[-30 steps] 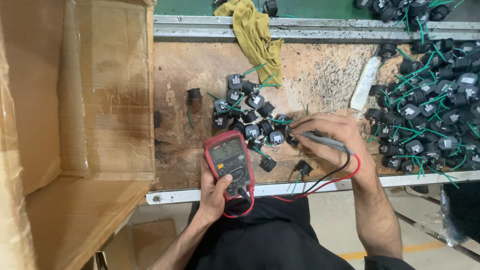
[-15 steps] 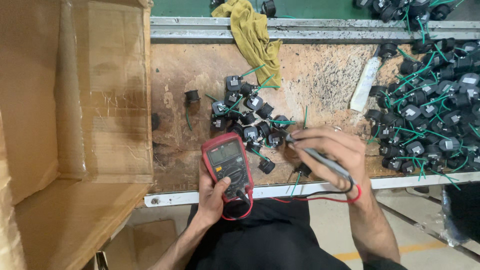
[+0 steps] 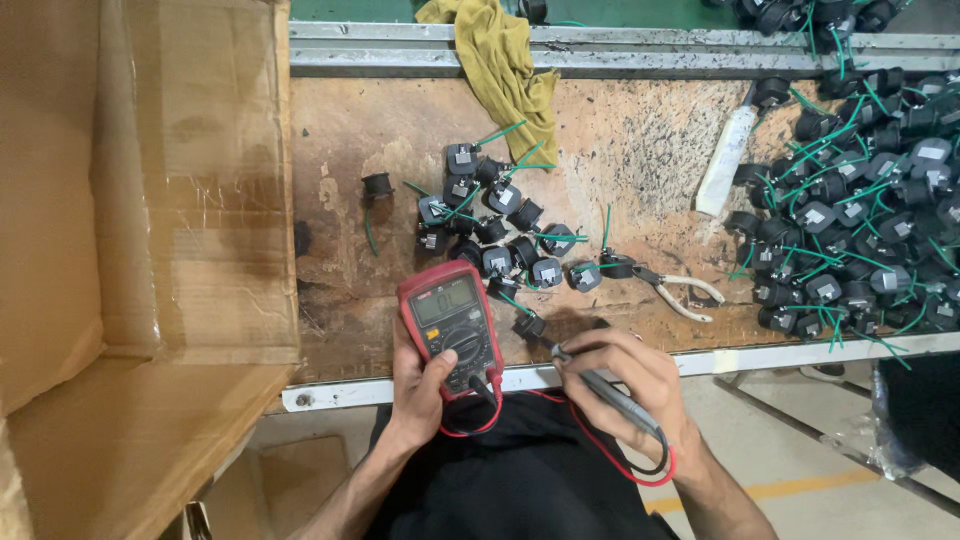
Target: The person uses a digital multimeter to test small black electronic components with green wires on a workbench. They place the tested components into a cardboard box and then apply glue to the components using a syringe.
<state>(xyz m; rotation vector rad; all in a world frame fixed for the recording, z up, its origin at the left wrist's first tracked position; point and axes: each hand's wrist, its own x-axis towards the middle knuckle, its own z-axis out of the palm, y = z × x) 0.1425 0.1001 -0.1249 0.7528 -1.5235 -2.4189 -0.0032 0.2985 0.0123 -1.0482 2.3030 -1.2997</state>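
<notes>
Multimeter point(image 3: 452, 327) and probes point(image 3: 605, 385) in hands

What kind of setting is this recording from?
Probably a small electronics assembly or testing workshop: a worn workbench strewn with black components with green wires, a red multimeter in the left hand, and a test probe in the right hand.

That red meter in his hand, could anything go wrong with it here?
Maybe. The left hand props the red meter at the bench's metal edge, so it might slip off. The red and black leads loop loose by the lap and could snag. The right hand's probe might knock the small black part.
</notes>
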